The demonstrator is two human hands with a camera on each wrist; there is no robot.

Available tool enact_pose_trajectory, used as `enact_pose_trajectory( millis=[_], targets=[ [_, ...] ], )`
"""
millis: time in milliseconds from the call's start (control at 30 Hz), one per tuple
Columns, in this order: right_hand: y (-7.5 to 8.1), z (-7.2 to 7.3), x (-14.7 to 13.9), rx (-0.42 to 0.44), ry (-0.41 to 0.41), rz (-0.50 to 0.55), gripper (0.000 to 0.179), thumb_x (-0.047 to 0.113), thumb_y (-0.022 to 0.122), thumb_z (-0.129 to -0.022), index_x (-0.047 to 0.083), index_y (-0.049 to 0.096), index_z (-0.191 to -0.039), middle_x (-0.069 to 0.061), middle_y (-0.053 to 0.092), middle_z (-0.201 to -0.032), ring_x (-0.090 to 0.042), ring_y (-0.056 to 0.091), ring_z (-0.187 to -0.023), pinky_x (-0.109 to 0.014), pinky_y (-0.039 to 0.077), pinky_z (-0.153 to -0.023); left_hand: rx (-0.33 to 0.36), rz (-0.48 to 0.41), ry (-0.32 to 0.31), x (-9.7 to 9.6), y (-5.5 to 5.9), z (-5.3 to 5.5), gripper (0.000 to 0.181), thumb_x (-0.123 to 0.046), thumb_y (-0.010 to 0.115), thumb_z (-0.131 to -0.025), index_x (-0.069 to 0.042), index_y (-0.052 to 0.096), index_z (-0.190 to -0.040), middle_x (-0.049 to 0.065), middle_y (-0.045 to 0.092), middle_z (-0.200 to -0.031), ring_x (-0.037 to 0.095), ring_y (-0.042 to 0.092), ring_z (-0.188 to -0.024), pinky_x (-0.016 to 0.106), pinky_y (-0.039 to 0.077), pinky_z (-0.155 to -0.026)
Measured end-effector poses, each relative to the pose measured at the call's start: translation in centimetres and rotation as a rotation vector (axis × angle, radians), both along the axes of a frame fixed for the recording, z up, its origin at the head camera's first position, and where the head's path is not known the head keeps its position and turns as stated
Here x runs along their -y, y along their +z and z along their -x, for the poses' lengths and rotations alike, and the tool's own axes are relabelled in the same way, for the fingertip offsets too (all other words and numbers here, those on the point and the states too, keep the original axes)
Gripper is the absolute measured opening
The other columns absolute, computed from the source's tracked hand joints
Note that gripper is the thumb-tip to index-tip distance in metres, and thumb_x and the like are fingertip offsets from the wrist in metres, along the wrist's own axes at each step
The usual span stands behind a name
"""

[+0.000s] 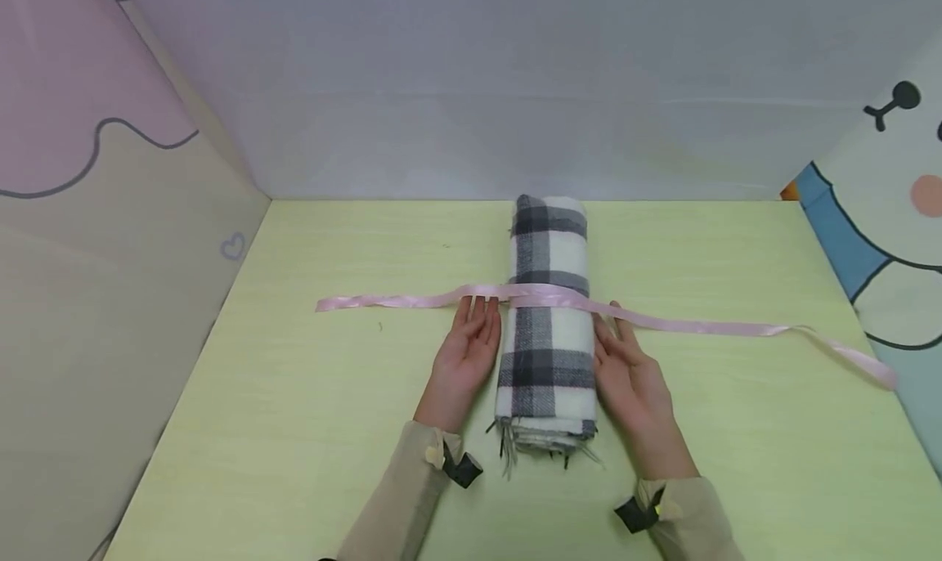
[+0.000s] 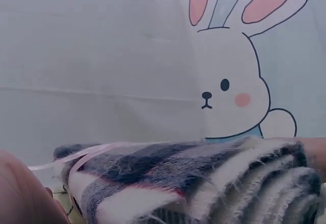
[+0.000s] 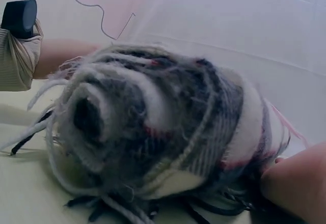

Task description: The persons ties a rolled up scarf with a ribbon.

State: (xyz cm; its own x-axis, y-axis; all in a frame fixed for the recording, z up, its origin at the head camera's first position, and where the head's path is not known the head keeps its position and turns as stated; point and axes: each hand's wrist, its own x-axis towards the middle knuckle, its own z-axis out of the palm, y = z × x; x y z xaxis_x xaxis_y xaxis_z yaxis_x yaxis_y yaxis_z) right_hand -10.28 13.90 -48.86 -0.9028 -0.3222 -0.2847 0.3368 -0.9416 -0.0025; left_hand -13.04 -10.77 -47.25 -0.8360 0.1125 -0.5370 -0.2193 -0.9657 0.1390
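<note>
Rolled plaid scarf [image 1: 547,356] points toward far edge of table [image 1: 257,446], pink ribbon [image 1: 533,302] across, left hand [image 1: 464,356] and right hand [image 1: 636,381] alongside, released.

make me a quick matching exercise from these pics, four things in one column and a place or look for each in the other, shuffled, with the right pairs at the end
Things
1. rolled plaid scarf
2. pink satin ribbon
3. left hand
4. right hand

Place or look
A. laid crosswise over the scarf, ends stretching out to both sides
B. to the right of the scarf
C. dark grey and white checks, fringed at the near end
D. to the left of the scarf

Pairs: 1-C, 2-A, 3-D, 4-B
</note>
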Motion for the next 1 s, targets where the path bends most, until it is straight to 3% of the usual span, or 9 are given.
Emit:
enact_pose_trajectory(
  millis=[133,300,400,500,567,633,767,867,1000],
  targets=[
    [0.0,0.5,0.2,0.039,-0.061,-0.029,0.068,-0.004,0.029,-0.110,0.035,0.024,-0.166,0.001,0.031,-0.171,-0.010,0.013,-0.163,-0.027,0.011,-0.132,0.008,-0.021,0.033,-0.2,-0.3,0.7,0.066,0.007,0.034,-0.109,-0.026,0.025,-0.165,0.001,0.038,-0.162,0.018,0.039,-0.150,0.030,0.026,-0.129],
    [-0.2,1.2,0.3,0.059,-0.140,0.010,0.063,-0.007,0.034,-0.109,0.032,0.037,-0.159,-0.006,0.053,-0.153,-0.014,0.030,-0.158,-0.028,0.020,-0.131,-0.014,-0.065,0.050,-0.3,-0.7,1.5,0.047,0.004,0.040,-0.109,-0.018,0.042,-0.150,0.001,0.057,-0.133,0.018,0.054,-0.125,0.030,0.030,-0.127],
    [-0.2,1.5,0.2,0.046,-0.161,0.042,0.057,-0.007,0.036,-0.108,0.029,0.045,-0.152,-0.008,0.056,-0.147,-0.017,0.037,-0.155,-0.029,0.021,-0.131,-0.024,-0.113,0.040,-0.3,-0.8,2.0,0.032,0.001,0.044,-0.109,-0.012,0.052,-0.137,-0.001,0.057,-0.143,0.021,0.058,-0.124,0.031,0.034,-0.126],
    [-0.1,1.7,0.1,0.026,-0.163,0.060,0.055,-0.006,0.037,-0.108,0.028,0.047,-0.151,-0.009,0.058,-0.144,-0.020,0.040,-0.153,-0.029,0.020,-0.131,-0.038,-0.144,0.020,-0.2,-0.7,2.4,0.024,-0.003,0.046,-0.109,-0.008,0.058,-0.130,-0.002,0.044,-0.161,0.022,0.055,-0.135,0.032,0.035,-0.125],
    [0.0,1.8,0.1,0.008,-0.156,0.054,0.055,-0.005,0.037,-0.109,0.028,0.048,-0.151,-0.008,0.059,-0.141,-0.021,0.042,-0.151,-0.029,0.020,-0.131,-0.046,-0.147,0.009,-0.2,-0.7,2.5,0.025,-0.004,0.044,-0.110,-0.008,0.058,-0.130,-0.003,0.040,-0.164,0.022,0.049,-0.143,0.032,0.035,-0.125],
    [0.1,1.9,0.2,-0.011,-0.151,0.036,0.052,-0.004,0.036,-0.109,0.026,0.051,-0.149,-0.008,0.061,-0.136,-0.022,0.044,-0.149,-0.028,0.021,-0.131,-0.052,-0.140,0.001,-0.1,-0.6,2.6,0.027,-0.005,0.041,-0.111,-0.009,0.058,-0.132,0.000,0.049,-0.157,0.022,0.046,-0.147,0.032,0.034,-0.126],
    [0.1,2.0,0.2,-0.058,-0.145,0.014,0.046,-0.003,0.037,-0.109,0.023,0.055,-0.142,-0.009,0.064,-0.121,-0.025,0.052,-0.138,-0.029,0.025,-0.129,-0.064,-0.143,-0.013,0.0,-0.7,2.7,0.026,-0.011,0.039,-0.113,-0.010,0.059,-0.131,0.003,0.069,-0.119,0.022,0.050,-0.140,0.032,0.034,-0.125],
    [0.1,2.0,0.2,-0.099,-0.144,0.034,0.045,-0.002,0.037,-0.109,0.023,0.057,-0.141,-0.011,0.064,-0.115,-0.028,0.055,-0.131,-0.030,0.028,-0.127,-0.094,-0.140,-0.027,0.1,-0.8,2.8,0.027,-0.020,0.038,-0.114,-0.011,0.062,-0.121,0.002,0.068,-0.100,0.021,0.055,-0.125,0.032,0.037,-0.122],
    [0.0,2.1,0.2,-0.160,-0.138,0.067,0.040,0.000,0.036,-0.110,0.016,0.058,-0.139,-0.014,0.063,-0.115,-0.030,0.054,-0.130,-0.035,0.032,-0.125,-0.145,-0.111,-0.035,0.2,-0.9,2.8,0.034,-0.028,0.035,-0.115,-0.014,0.062,-0.102,0.000,0.061,-0.096,0.020,0.056,-0.113,0.032,0.040,-0.114]
  ],
)
